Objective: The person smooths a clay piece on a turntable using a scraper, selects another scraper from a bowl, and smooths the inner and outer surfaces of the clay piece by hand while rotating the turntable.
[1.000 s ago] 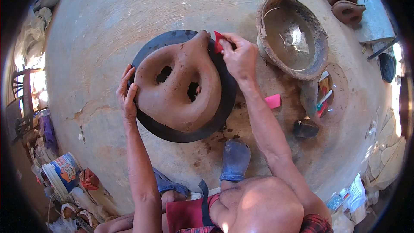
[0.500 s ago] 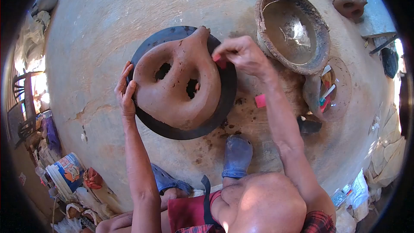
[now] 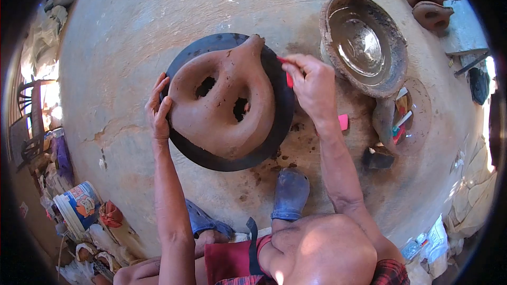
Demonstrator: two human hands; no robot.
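Observation:
A brown clay piece [image 3: 222,111] with two holes and a pointed spout at its top lies on a round black disc [image 3: 285,113]. My left hand [image 3: 158,105] rests at the left edge of the disc and clay, its fingers apart and nothing held. Just off the disc's right side, my right hand [image 3: 314,82] pinches a small red scraper [image 3: 289,78], whose lower part shows below the fingers. Dark clay crumbs mark the floor by the disc.
A rough bowl of water [image 3: 364,47] stands at the upper right. Below it are a pink piece [image 3: 343,122], a dish of tools [image 3: 388,121] and a dark block [image 3: 378,157]. More clay pieces [image 3: 430,16] line the top right. A bucket [image 3: 79,206] sits lower left.
My right hand has moved right, away from the clay's edge, with the red scraper still in it. My left hand keeps its place at the disc. The whole view has shifted slightly.

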